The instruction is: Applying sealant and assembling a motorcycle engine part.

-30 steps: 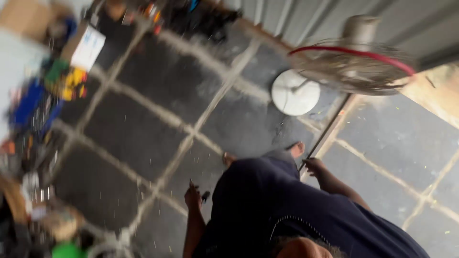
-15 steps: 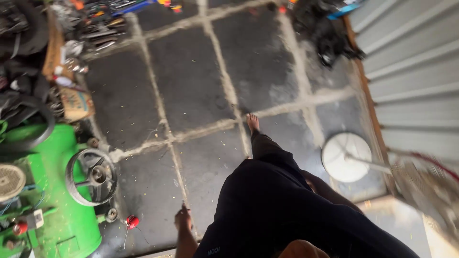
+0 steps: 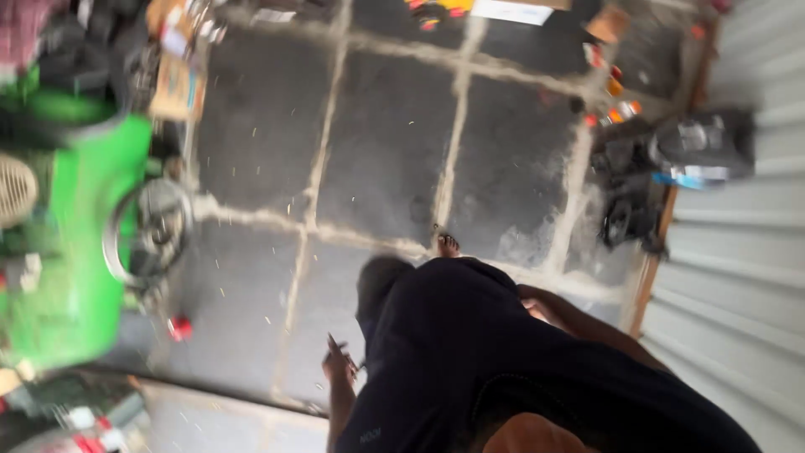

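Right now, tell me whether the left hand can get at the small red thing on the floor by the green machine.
Probably not as it stands. The left hand hangs beside the upright body, well apart from the red thing lying by the green machine. Only bare floor shows between them.

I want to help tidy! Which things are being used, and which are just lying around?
In use: left hand, maybe holding something small; too blurred.
Lying about: green machine, cardboard piece, black tools by the metal wall.

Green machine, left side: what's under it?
Under the green machine, a wheel and a red part stand on the dark tiled floor. Its body covers everything else.
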